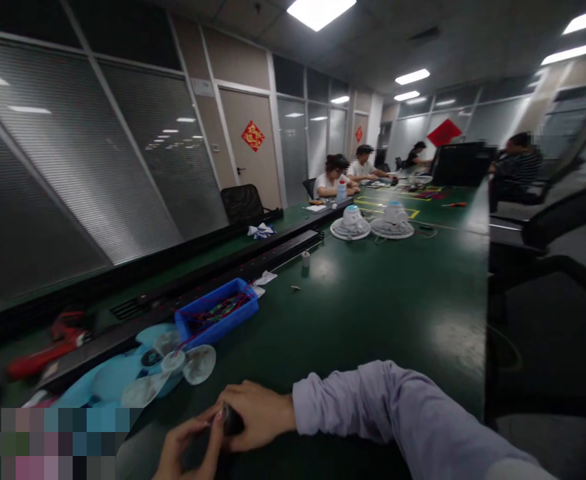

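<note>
Both my hands meet at the bottom edge over the dark green table (373,313). My right hand (257,415), in a lilac sleeve, is curled around a small dark round object (232,421). My left hand (187,447) pinches the same object from the left with its fingertips. What the object is stays unclear. Just left of my hands lies a pale blue fan blade piece (123,377) with clear blades (199,363).
A blue bin (217,310) with wired parts sits by a black rail. A red tool (47,347) lies far left. Two white fan assemblies (351,224) (393,221) stand further along. Several people sit at the far end. Black chairs (563,227) line the right side.
</note>
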Available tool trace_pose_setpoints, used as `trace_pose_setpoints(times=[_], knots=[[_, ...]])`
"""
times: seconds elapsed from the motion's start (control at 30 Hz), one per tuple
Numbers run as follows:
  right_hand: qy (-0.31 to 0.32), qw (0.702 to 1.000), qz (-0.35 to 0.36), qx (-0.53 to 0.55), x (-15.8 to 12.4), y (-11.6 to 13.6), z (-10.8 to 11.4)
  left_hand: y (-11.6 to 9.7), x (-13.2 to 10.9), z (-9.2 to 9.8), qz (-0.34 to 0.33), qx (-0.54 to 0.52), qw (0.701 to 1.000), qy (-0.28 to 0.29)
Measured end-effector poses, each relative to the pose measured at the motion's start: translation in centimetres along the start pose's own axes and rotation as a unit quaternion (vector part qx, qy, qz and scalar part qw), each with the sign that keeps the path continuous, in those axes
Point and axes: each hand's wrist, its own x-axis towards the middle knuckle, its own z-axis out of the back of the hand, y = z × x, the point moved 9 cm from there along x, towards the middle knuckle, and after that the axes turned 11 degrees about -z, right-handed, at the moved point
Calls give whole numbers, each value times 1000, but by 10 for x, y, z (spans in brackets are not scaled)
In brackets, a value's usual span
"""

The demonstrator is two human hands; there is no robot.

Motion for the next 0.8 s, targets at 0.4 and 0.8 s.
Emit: trace_pose_setpoints(times=[0.4, 0.8], knots=[[1, 994, -3, 108, -7, 3, 6, -39, 3, -2, -38, -25, 999, 2], [-9, 986, 16, 163, -6, 0, 7, -40, 1, -3, -15, -20, 999, 23]])
